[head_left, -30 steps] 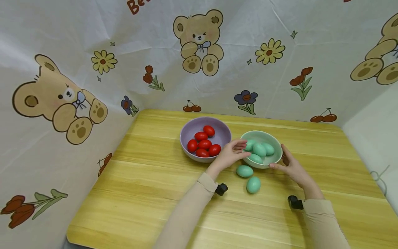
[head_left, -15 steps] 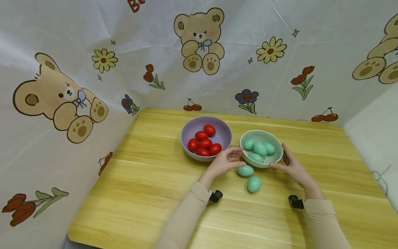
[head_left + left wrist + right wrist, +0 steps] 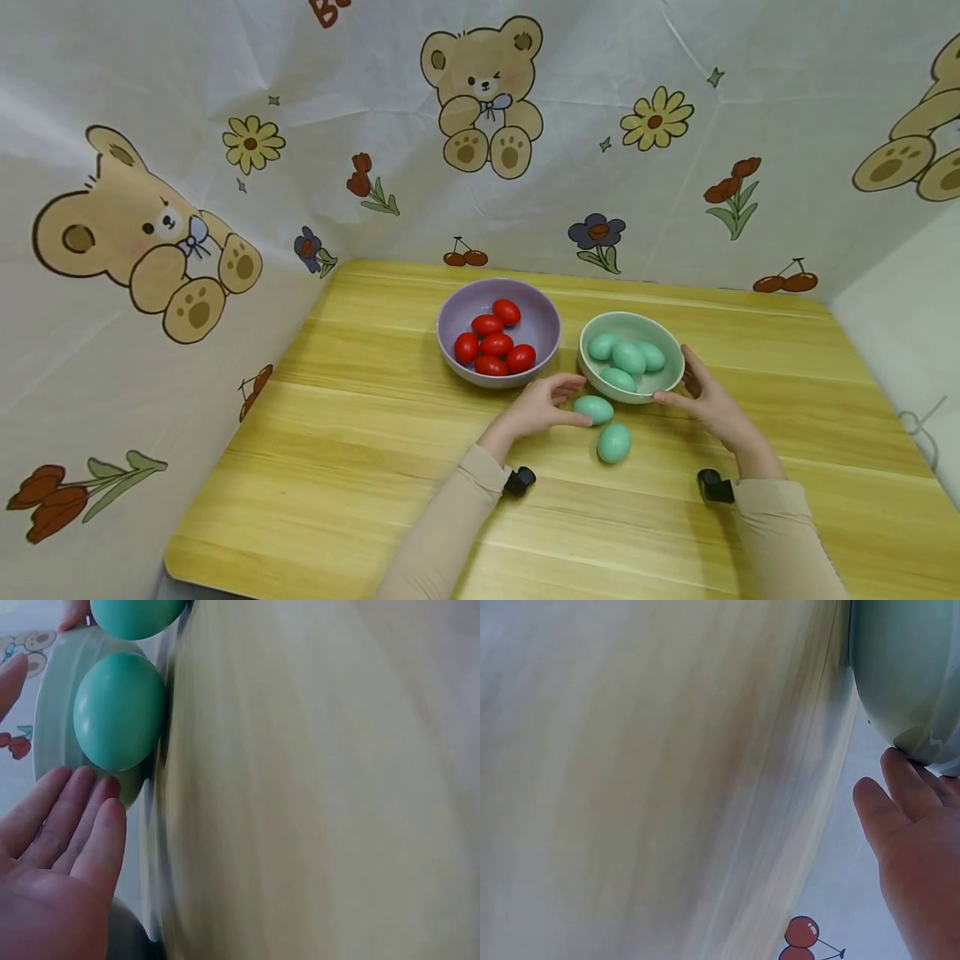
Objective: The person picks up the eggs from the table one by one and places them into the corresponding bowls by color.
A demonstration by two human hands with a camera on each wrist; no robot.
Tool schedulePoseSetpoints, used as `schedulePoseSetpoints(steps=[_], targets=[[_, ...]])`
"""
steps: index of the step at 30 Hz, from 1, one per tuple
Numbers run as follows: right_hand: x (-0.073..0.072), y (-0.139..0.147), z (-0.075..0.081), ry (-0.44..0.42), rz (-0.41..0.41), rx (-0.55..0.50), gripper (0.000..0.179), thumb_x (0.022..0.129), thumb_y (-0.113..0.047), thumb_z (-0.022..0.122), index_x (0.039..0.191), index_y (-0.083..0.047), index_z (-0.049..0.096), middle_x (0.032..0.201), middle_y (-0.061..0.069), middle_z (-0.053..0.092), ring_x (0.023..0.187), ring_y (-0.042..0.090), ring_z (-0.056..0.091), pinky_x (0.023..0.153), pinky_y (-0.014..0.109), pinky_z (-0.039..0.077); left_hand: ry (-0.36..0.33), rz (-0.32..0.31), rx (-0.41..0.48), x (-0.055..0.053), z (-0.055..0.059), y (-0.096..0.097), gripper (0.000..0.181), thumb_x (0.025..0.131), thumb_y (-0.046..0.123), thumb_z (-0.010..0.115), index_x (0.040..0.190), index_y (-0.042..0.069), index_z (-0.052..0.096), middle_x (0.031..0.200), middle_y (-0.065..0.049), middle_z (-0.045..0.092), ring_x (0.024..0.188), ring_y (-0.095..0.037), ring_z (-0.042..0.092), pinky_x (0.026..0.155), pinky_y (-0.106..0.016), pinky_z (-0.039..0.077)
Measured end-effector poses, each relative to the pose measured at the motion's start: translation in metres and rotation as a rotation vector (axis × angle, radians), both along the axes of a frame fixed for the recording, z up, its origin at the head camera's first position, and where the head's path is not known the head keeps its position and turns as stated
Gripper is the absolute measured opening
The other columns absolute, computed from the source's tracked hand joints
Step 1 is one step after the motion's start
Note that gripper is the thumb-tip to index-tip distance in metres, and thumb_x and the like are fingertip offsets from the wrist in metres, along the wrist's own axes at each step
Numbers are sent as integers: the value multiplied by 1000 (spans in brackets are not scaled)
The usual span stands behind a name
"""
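Observation:
A pale green bowl (image 3: 660,332) with several mint-green eggs (image 3: 628,357) inside stands right of centre. My right hand (image 3: 716,412) holds this bowl at its right side, thumb by the front rim and fingers against the outer wall; in the right wrist view its fingertips meet the bowl's side (image 3: 907,667). Two more mint-green eggs lie on the table in front: a nearer one (image 3: 614,443) and a farther one (image 3: 595,410). My left hand (image 3: 536,408) reaches beside the farther egg, thumb and fingers spread around its left end. The left wrist view shows those fingers extended below an egg (image 3: 120,712), holding nothing.
A purple bowl (image 3: 547,321) with several red eggs (image 3: 497,345) stands left of the green bowl, just behind my left hand. The wooden table (image 3: 337,467) ends at a bear-printed cloth (image 3: 315,192) at the back and left.
My left hand has drawn back from over the green bowl's left rim and come down toward the farther loose egg. The right hand stays at the bowl.

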State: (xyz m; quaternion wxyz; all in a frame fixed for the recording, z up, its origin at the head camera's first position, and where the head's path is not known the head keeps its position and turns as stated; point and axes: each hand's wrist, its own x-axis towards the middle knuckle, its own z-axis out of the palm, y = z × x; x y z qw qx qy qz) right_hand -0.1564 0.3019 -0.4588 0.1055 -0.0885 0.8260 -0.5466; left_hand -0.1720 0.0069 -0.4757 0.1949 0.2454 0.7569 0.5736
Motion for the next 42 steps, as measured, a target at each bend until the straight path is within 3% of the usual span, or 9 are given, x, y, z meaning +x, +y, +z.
schedulePoseSetpoints(steps=[12,22,42], targets=[[-1,2,-1,5,1,17,97,89,-16,63,146,-11,-15,151,21,-6,133,47,5,101,62,16,-39,18,-13,-2,-8,8,64,75,14,79,131,4,49,128,-4,53,114,-11,49,97,-22,38],[-1,2,-1,13,0,21,97,89,-16,64,146,-11,-14,151,22,-4,133,47,6,101,62,17,-49,11,-12,-3,-12,9,65,75,14,79,131,3,49,128,-5,52,115,-16,49,95,-22,39],[1,1,-1,4,-5,20,97,89,-17,64,146,-11,-14,151,22,-5,133,47,4,101,63,15,42,118,-35,-1,-24,19,51,72,12,81,118,7,61,110,4,61,101,-5,55,87,-16,43]])
